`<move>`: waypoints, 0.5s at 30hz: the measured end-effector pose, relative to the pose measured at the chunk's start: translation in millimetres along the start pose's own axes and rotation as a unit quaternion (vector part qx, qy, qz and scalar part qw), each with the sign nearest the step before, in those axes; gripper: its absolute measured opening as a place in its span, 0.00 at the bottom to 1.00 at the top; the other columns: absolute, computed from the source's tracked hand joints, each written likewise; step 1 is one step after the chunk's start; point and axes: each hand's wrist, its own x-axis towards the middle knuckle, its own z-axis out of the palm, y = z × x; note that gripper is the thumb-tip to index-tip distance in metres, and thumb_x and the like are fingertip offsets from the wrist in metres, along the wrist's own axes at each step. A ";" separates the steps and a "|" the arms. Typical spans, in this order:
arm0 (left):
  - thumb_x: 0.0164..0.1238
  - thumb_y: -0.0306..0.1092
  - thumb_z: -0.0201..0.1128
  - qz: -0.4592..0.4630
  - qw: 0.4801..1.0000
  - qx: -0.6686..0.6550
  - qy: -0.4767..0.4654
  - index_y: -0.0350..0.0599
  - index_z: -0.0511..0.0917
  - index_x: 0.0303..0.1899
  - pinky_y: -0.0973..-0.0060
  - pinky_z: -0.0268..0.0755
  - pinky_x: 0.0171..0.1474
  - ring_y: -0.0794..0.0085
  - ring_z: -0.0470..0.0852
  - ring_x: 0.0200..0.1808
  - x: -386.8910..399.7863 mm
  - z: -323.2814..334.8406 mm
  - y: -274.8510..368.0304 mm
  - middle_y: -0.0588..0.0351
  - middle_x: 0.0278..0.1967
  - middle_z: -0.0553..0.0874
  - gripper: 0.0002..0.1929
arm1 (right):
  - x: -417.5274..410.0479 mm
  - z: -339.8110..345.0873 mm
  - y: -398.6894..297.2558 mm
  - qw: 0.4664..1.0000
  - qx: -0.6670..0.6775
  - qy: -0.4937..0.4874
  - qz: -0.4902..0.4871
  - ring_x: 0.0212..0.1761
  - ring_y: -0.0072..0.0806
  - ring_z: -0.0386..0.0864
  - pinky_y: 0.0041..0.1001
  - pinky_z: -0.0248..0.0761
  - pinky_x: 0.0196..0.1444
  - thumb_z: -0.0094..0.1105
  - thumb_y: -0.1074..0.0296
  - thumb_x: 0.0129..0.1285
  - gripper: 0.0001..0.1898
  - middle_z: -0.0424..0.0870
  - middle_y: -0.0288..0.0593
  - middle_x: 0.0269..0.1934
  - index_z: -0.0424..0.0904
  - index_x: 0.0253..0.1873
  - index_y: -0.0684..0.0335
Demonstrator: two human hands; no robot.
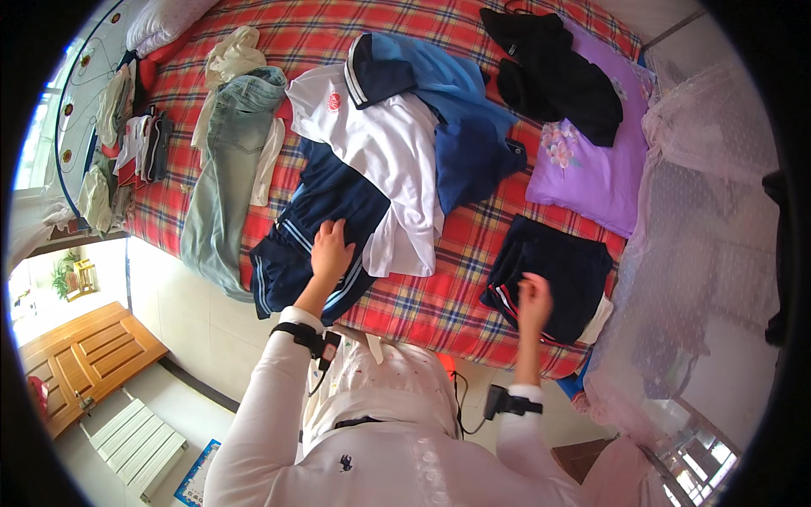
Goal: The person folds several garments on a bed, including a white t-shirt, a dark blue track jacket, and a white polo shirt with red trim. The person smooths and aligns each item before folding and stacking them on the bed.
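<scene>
My left hand (332, 251) rests on a navy garment with light blue and white stripes (298, 222), its fingers slightly spread. A white T-shirt with a red print (386, 152) lies beside it, partly over the navy cloth. My right hand (535, 298), a little blurred, is over a folded dark navy garment with red and white trim (570, 272) near the bed's front edge; whether it touches the cloth I cannot tell. Blue and navy clothing (475, 152) is heaped behind the T-shirt. Light denim jeans (234, 146) are stretched out on the left.
A red plaid bedspread (418, 310) lies under everything. Folded clothes (142, 149) stand in stacks at the far left. At the right, a black garment (564, 76) lies partly on a purple pillow (589, 177). A sheer pink net (684, 253) hangs along the bed's right side.
</scene>
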 end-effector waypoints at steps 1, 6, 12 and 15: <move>0.51 0.31 0.68 -0.027 0.998 -0.013 -0.060 0.47 0.76 0.53 0.62 0.73 0.54 0.52 0.77 0.52 -0.5 -4.9 -7.4 0.48 0.52 0.76 0.23 | 3.6 30.5 -18.0 0.995 0.043 -0.094 -0.012 0.36 0.35 0.82 0.30 0.74 0.39 0.58 0.70 0.63 0.08 0.84 0.44 0.36 0.80 0.46 0.60; 0.55 0.31 0.66 -0.007 0.989 -0.140 -0.043 0.46 0.79 0.48 0.66 0.73 0.53 0.53 0.78 0.51 -28.1 -2.6 -14.8 0.46 0.49 0.78 0.17 | 24.5 179.2 -97.1 0.989 -0.044 -0.121 -0.071 0.41 0.53 0.81 0.42 0.74 0.43 0.64 0.59 0.59 0.20 0.83 0.57 0.40 0.72 0.52 0.63; 0.69 0.38 0.58 -0.204 0.790 -0.550 -0.178 0.43 0.74 0.55 0.74 0.72 0.53 0.70 0.81 0.47 -10.4 -9.8 -21.2 0.56 0.46 0.83 0.17 | -5.5 164.8 -194.6 0.932 0.103 -0.327 -0.118 0.32 0.51 0.76 0.41 0.67 0.33 0.54 0.64 0.65 0.10 0.77 0.56 0.30 0.70 0.39 0.65; 0.75 0.46 0.49 -0.292 0.608 -0.714 -0.187 0.42 0.71 0.59 0.69 0.71 0.59 0.68 0.81 0.52 21.7 -22.9 -29.4 0.54 0.50 0.82 0.21 | -42.9 97.5 -236.7 0.856 0.092 -0.457 -0.224 0.27 0.45 0.75 0.39 0.64 0.28 0.56 0.65 0.64 0.11 0.72 0.52 0.24 0.67 0.34 0.64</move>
